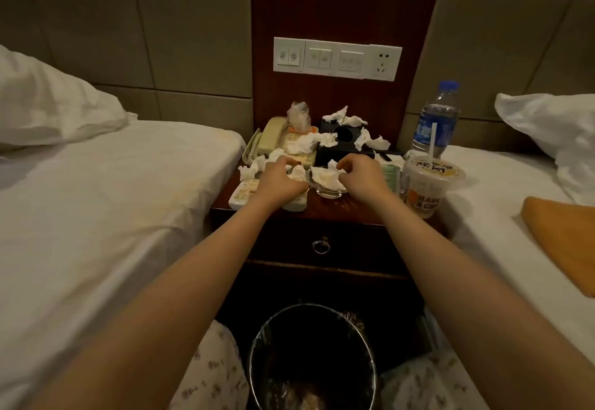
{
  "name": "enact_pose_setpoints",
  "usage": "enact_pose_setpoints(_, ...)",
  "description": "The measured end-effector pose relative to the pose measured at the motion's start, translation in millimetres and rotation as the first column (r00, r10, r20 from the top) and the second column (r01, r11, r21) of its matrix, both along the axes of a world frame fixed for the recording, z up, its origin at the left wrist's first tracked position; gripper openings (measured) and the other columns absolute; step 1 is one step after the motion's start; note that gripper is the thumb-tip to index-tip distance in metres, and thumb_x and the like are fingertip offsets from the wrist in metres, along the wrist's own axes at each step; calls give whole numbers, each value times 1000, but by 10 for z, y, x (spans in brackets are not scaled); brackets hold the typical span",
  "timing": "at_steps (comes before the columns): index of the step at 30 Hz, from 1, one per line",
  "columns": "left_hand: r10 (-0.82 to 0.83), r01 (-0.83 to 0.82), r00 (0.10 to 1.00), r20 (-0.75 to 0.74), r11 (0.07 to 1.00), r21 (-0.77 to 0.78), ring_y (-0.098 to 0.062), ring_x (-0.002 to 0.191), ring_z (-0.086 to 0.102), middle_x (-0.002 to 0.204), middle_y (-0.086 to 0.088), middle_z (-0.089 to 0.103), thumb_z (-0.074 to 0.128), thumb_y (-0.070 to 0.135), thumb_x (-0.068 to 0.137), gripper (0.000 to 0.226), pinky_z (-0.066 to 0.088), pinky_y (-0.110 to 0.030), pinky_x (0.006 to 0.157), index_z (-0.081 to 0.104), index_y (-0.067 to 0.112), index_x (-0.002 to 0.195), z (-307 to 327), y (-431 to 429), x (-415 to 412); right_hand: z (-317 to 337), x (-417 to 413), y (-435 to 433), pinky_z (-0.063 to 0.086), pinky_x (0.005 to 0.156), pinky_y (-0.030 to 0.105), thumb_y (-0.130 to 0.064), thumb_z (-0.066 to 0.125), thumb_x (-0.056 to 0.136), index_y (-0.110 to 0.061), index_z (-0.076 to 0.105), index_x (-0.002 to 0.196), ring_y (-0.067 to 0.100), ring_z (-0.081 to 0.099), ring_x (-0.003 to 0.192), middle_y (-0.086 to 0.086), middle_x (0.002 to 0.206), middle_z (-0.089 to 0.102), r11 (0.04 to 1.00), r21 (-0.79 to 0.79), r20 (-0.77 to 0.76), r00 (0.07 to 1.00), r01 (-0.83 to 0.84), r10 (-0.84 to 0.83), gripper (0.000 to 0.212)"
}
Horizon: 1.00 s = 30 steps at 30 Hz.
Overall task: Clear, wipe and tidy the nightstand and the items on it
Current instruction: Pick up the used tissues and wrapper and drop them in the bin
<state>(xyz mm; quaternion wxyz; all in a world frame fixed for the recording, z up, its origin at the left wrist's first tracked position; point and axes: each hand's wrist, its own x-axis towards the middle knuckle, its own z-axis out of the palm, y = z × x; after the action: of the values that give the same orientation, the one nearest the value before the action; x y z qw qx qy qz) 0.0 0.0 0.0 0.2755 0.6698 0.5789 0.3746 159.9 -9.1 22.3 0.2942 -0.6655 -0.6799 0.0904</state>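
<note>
Clearing barely begun: crumpled tissues (309,142) litter the counter (335,206). Left hand (278,174) curls round one; right hand (360,174) pinches another in the glass dish (330,192). Bin (257,338) waits below; wiping outstanding

The bench (328,208) stands mid-frame between two beds, the left bed (112,200) and the right bed (483,216). The telephone (273,135) lies on the bench at back left and the tissue box (344,145) at back right, with crumpled tissues (344,118) on both. At the bench's right edge the cup (429,184) stands before the water bottle (436,119). My left hand (278,176) is over the remote (243,192) at front left. My right hand (360,174) touches the tissue (325,176) in the glass dish (328,192). The bin (312,358) sits at bottom centre.
</note>
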Motion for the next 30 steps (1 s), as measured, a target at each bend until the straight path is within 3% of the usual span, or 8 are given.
enact_pose_setpoints(4, -20, 23, 993, -114, 999, 30, -24, 122, 47, 132, -9, 50, 66, 19, 81, 45, 39, -28, 88, 54, 15, 124, 5, 62, 52, -71, 8, 158, 47, 89, 39, -3, 52, 89, -6, 55, 126, 30, 55, 111, 16, 129, 55, 996, -92, 66, 998, 9, -3, 38)
enact_pose_setpoints(7, -12, 23, 983, -181, 998, 60, -19, 113, 56, 118, -5, 64, 60, 12, 84, 22, 42, -24, 85, 68, 13, 105, -50, 105, 35, -176, 2, 246, 49, 90, 41, -3, 53, 88, -7, 57, 123, 30, 55, 111, 16, 125, 58, 993, -115, 87, 996, 17, -7, 36)
enact_pose_setpoints(10, 66, -50, 992, -110, 989, 140, -18, 102, 60, 104, -5, 69, 57, 8, 85, 16, 41, -22, 76, 73, 11, 89, -73, 78, -13, -222, -31, 286, 51, 74, 36, 5, 49, 85, -6, 63, 113, 32, 61, 96, 19, 111, 63, 997, -63, 6, 999, 36, -35, 33)
enact_pose_setpoints(13, 97, -101, 995, 30, 974, 204, -9, 94, 57, 98, 1, 67, 57, 9, 85, 14, 38, -20, 76, 70, 14, 85, 21, -17, -43, -202, -63, 267, 51, 71, 35, 5, 48, 86, -7, 66, 106, 27, 61, 90, 15, 105, 65, 997, 38, -48, 997, 66, -64, 29)
enact_pose_setpoints(17, -50, 15, 990, 132, 968, 251, -5, 80, 53, 82, 9, 61, 58, 9, 84, 12, 41, -19, 69, 65, 17, 78, 40, -351, -96, -155, -86, 69, 41, 63, 23, -4, 54, 87, -10, 66, 99, 14, 54, 79, 3, 90, 61, 977, 182, -329, 943, 112, -46, 17)
enact_pose_setpoints(22, -406, 401, 890, -208, 914, -67, 3, 65, 51, 70, 17, 55, 57, 10, 83, 14, 37, -8, 56, 70, 15, 86, -533, -800, 89, -216, -67, -274, 41, 55, 13, -9, 62, 84, -18, 63, 89, 5, 55, 70, -9, 75, 59, 962, 201, -615, 788, 186, -23, 10)
enact_pose_setpoints(25, -488, 425, 849, -202, 859, -288, 0, 65, 50, 71, 12, 54, 52, 8, 86, 19, 40, -11, 57, 69, 14, 93, -808, -852, 170, -332, -37, -526, 43, 52, 10, -6, 63, 81, -16, 65, 86, 1, 54, 63, -9, 71, 59, 973, 182, -672, 741, 145, 15, 11)
enact_pose_setpoints(30, -583, 334, 764, -276, 724, -604, -13, 78, 54, 90, -1, 59, 57, 12, 88, 31, 44, -20, 59, 59, 8, 119, -1082, -847, 128, -644, 68, -839, 47, 51, 19, 4, 59, 79, -21, 62, 69, 3, 55, 51, -2, 62, 59, 995, 1, -579, 811, -99, 82, 27)
